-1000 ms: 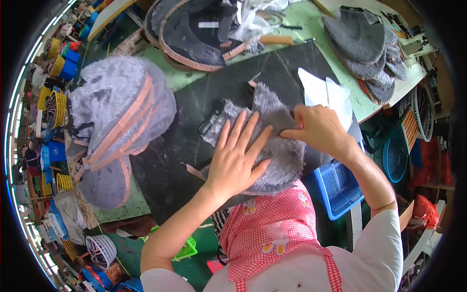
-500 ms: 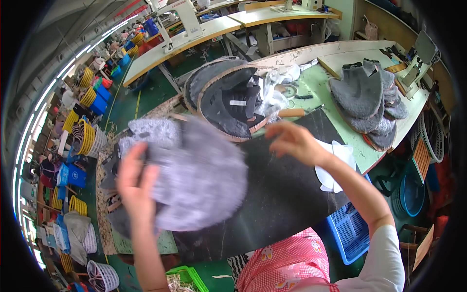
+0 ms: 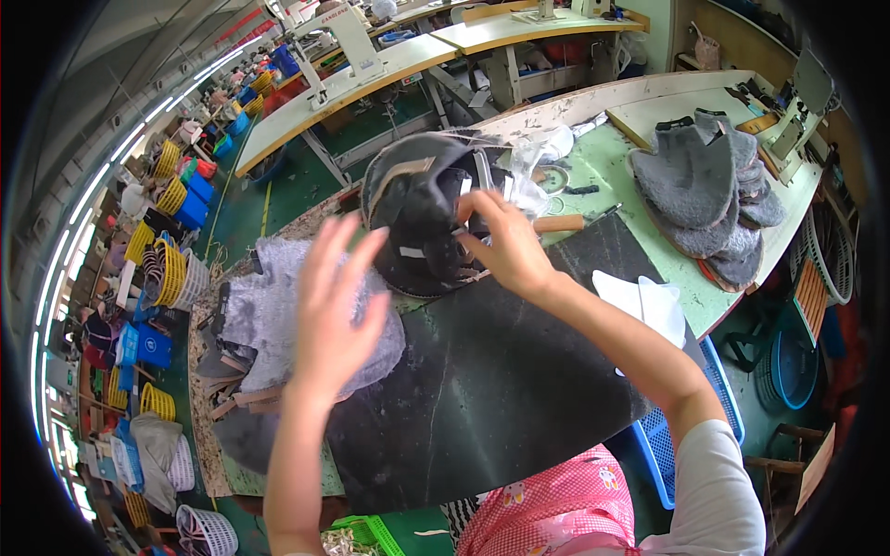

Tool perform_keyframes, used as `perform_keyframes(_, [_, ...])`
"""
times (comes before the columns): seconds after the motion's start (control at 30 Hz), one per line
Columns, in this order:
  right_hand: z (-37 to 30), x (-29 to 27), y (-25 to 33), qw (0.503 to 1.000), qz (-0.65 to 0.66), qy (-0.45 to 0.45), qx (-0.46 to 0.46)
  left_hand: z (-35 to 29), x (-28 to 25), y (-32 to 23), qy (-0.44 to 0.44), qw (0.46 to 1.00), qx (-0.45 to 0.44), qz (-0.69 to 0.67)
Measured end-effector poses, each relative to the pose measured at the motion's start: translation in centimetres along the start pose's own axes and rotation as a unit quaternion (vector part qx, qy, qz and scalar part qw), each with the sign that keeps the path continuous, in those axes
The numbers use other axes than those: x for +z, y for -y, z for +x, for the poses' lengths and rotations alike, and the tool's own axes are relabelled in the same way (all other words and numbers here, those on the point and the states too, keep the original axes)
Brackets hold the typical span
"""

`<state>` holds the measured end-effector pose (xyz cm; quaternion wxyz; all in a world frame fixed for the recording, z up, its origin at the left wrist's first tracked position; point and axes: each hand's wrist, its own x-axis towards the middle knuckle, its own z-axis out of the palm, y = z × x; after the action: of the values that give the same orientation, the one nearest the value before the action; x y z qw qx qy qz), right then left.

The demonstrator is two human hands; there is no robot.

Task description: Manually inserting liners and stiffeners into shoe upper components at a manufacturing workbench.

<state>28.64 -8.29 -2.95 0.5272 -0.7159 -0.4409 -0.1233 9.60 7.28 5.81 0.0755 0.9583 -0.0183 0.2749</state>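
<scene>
My right hand [image 3: 505,243] pinches the edge of a dark slipper-shaped fabric piece [image 3: 417,215] and lifts it in a bent curve off the pile at the back of the table. White tags show on its black side. My left hand [image 3: 338,301] is raised with fingers spread, slightly blurred, and holds nothing. Beneath it, on the left of the black work mat [image 3: 445,389], a fluffy grey fabric piece [image 3: 264,315] lies on a stack of similar pieces. The stack's lower layers are partly hidden.
More grey fuzzy pieces [image 3: 695,185] are heaped at the right, near a sewing machine [image 3: 793,125]. White template-like sheets [image 3: 644,306] lie on the mat's right side. A wooden-handled tool [image 3: 559,223] and clear plastic [image 3: 528,181] sit behind. A blue basket [image 3: 663,445] stands below the table edge.
The fluffy grey piece that was in motion now lies on the left stack. My left hand has risen toward the middle. My right hand has moved left and taken hold of a dark piece.
</scene>
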Motion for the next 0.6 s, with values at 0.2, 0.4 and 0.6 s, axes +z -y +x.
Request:
perform_keyframes(0.2, [-1.9,-5.5,4.5,0.987,0.155,0.051,0.001,5.0,3.0,-3.7,-0.037,0.988,0.128,0.079])
perform_keyframes(0.4, [-4.5,-15.2,4.3,0.967,0.232,0.069,0.081,3.6,-0.2,-8.7,0.024,0.926,-0.094,-0.366])
perform_keyframes(0.6, [-10.8,-21.7,0.2,0.938,-0.164,0.156,0.263,-3.9,7.1,-7.0,0.159,0.921,-0.186,-0.303])
